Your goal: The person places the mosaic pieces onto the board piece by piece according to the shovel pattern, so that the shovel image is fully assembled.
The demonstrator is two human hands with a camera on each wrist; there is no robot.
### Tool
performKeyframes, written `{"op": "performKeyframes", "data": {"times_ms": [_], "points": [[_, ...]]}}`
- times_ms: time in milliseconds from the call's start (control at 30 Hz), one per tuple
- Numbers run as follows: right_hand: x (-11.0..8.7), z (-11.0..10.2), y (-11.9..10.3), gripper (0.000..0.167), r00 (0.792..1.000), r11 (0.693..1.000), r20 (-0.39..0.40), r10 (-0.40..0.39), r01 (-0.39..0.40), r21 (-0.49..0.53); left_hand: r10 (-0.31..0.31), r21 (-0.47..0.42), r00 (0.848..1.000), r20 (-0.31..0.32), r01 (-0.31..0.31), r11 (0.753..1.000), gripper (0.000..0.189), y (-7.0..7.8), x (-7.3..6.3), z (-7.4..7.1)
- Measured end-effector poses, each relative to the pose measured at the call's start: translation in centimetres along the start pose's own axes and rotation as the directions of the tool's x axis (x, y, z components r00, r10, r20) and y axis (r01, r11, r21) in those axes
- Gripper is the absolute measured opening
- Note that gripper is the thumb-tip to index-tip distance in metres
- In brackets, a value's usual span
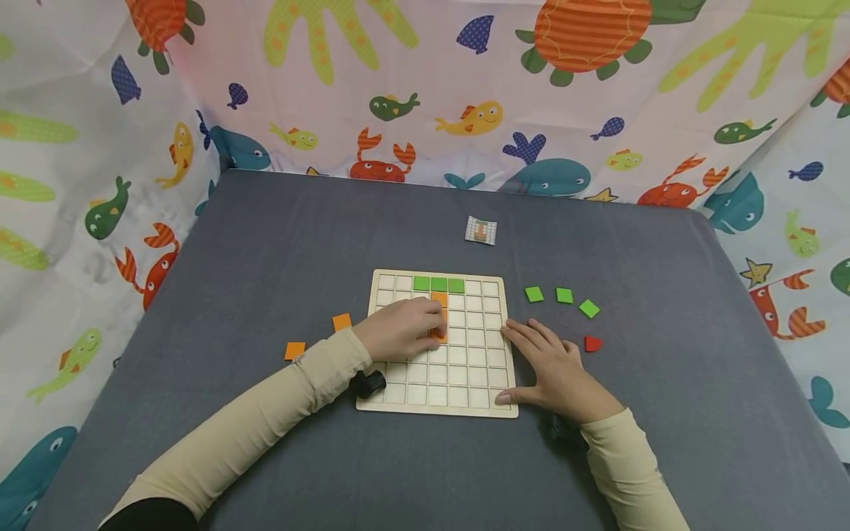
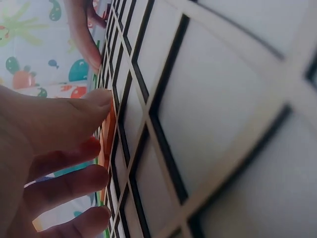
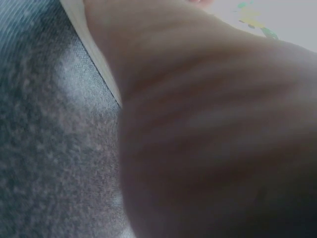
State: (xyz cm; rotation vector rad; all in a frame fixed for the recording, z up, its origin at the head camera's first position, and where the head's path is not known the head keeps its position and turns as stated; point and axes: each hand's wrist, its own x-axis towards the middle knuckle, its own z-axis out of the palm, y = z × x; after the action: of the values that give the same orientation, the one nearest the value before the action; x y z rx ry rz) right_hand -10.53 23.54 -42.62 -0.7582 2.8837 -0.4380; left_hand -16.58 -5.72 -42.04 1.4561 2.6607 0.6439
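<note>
One empty, spread right hand [image 1: 561, 376] touches the board [image 1: 458, 376]; the left hand [image 1: 401, 326] bends over orange tiles [image 1: 439, 299], its grip unclear. Best press each squarely flat.

One grid board [image 1: 474, 355] | three green tiles [image 1: 439, 285] on it | three loose green tiles [image 1: 564, 296] | two loose orange tiles [image 1: 295, 351] | orange tiles on board [image 1: 439, 299], partly hidden: count unclear | one red piece [image 1: 593, 344] | one card [image 1: 481, 230] | two hands [image 1: 401, 330]

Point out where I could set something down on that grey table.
The table looks bare left of the picture card, right of the red piece, and between the sleeves, this side of the grid board. It's crowded around the board: left hand, loose orange tiles, right hand, green tiles.
</note>
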Motion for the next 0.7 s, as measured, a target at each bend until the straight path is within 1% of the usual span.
{"op": "performKeyframes", "data": {"times_ms": [67, 133, 200, 267, 333, 400, 467, 567, 700], "points": [[0.0, 0.0, 0.0, 0.105, 1.000, 1.000, -0.003, -0.004, 0.004, -0.003, -0.010, 0.010, 1.000, -0.012, 0.011, 1.000, 0.008, -0.1, -0.4, -0.1], [0.0, 0.0, -0.1, 0.105, 1.000, 1.000, -0.003, -0.002, 0.002, -0.004, -0.038, 0.008, 0.999, -0.027, 0.038, 0.999, 0.008, -0.4, -1.0, -0.5], [0.0, 0.0, -0.1, 0.105, 1.000, 1.000, -0.006, 0.002, -0.002, -0.004, -0.085, 0.010, 0.996, -0.035, 0.086, 0.996, 0.011, -0.8, -1.8, -1.0], [0.0, 0.0, -0.1, 0.105, 1.000, 1.000, -0.008, 0.005, -0.005, -0.003, -0.139, 0.011, 0.989, -0.041, 0.139, 0.990, 0.015, -1.3, -2.9, -1.7], [0.0, 0.0, -0.1, 0.105, 1.000, 1.000, -0.009, 0.004, -0.004, -0.004, -0.205, 0.018, 0.978, -0.042, 0.206, 0.978, 0.021, -2.0, -4.2, -2.4], [0.1, 0.0, 0.0, 0.105, 1.000, 1.000, -0.008, -0.001, 0.001, -0.003, -0.272, 0.032, 0.961, -0.038, 0.274, 0.961, 0.027, -2.6, -5.6, -3.1], [0.1, 0.0, 0.0, 0.105, 1.000, 1.000, -0.011, -0.007, 0.007, -0.006, -0.320, 0.049, 0.947, -0.038, 0.322, 0.946, 0.033, -3.1, -7.1, -3.6], [0.1, 0.1, 0.0, 0.106, 1.000, 1.000, -0.010, -0.006, 0.006, -0.013, -0.361, 0.073, 0.932, -0.041, 0.363, 0.929, 0.037, -3.7, -8.8, -4.0], [0.0, 0.2, -0.1, 0.106, 1.000, 1.000, -0.008, -0.003, 0.003, -0.014, -0.391, 0.085, 0.919, -0.052, 0.394, 0.915, 0.037, -3.9, -10.4, -4.0]]}}
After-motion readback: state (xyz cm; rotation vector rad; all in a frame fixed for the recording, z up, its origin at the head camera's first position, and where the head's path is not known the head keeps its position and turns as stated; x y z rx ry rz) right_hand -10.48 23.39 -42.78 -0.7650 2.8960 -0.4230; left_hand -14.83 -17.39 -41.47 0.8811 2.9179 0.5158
